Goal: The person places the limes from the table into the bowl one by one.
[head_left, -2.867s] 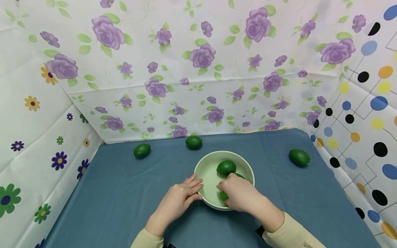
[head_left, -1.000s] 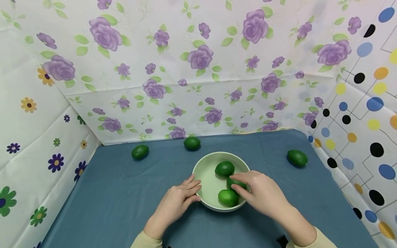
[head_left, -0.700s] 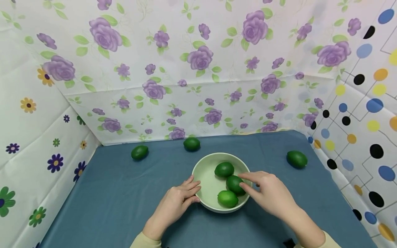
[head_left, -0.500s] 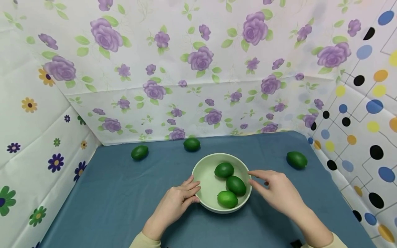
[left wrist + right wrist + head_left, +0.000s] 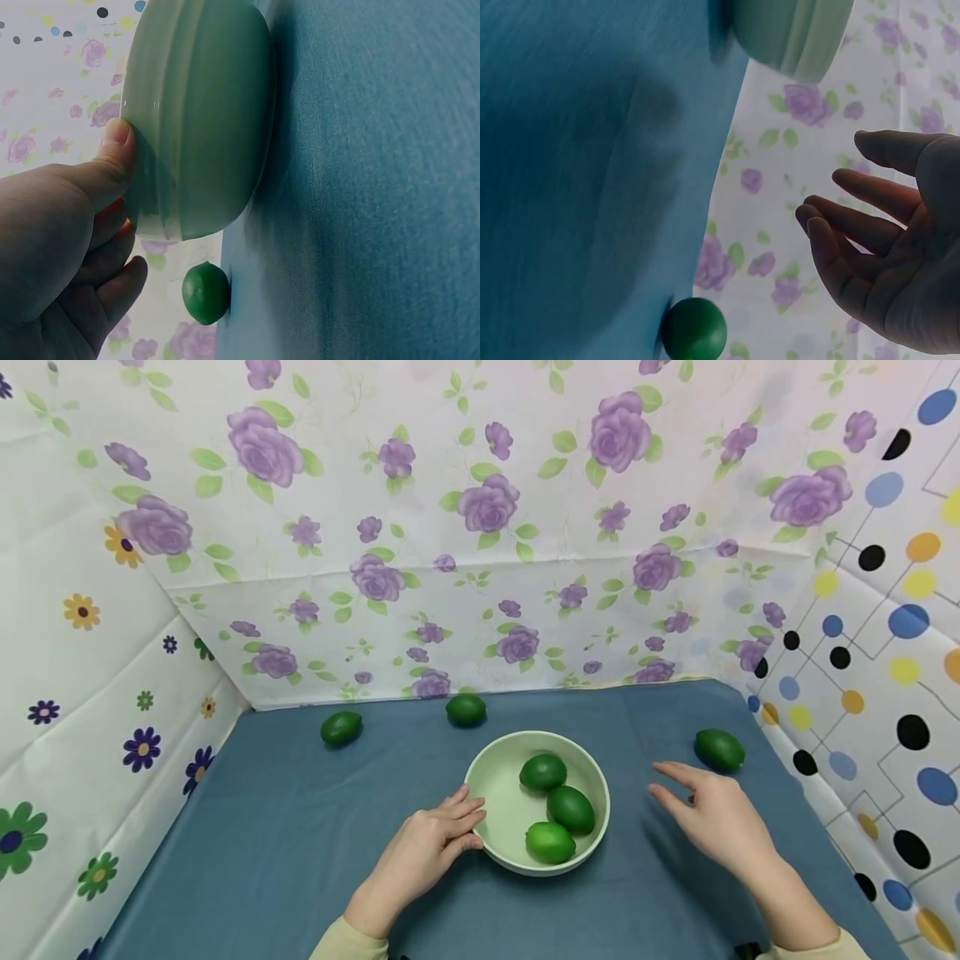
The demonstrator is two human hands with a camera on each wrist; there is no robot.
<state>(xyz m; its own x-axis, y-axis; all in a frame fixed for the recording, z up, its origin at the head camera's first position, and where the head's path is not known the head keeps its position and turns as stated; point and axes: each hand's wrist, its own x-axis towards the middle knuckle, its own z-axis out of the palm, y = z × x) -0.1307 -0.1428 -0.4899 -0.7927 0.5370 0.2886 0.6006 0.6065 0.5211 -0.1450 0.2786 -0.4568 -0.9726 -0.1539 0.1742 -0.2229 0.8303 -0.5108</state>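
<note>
A pale green bowl (image 5: pixel 501 827) stands on the blue cloth with three green limes in it: a far one (image 5: pixel 543 773), a middle one (image 5: pixel 571 810) and a brighter near one (image 5: pixel 551 842). My left hand (image 5: pixel 431 837) rests its fairly straight fingers on the bowl's left rim; the left wrist view has the thumb (image 5: pixel 116 142) touching that rim. My right hand (image 5: pixel 718 817) hovers right of the bowl, holding nothing, its fingers spread and loosely bent. Nearest to it, just beyond the fingers, lies a right-hand lime (image 5: pixel 719 750).
Two more limes lie along the back of the cloth, one at the far left (image 5: pixel 341 728) and one behind the bowl (image 5: pixel 466 710). Behind rises a rose-patterned sheet (image 5: pixel 487 527). Patterned sheets flank both sides, the right one dotted (image 5: pixel 885 693).
Earlier my right hand was at the limes inside the bowl. It has let go of the middle lime, lifted away and moved right, toward the lime outside. The left hand stays at the rim.
</note>
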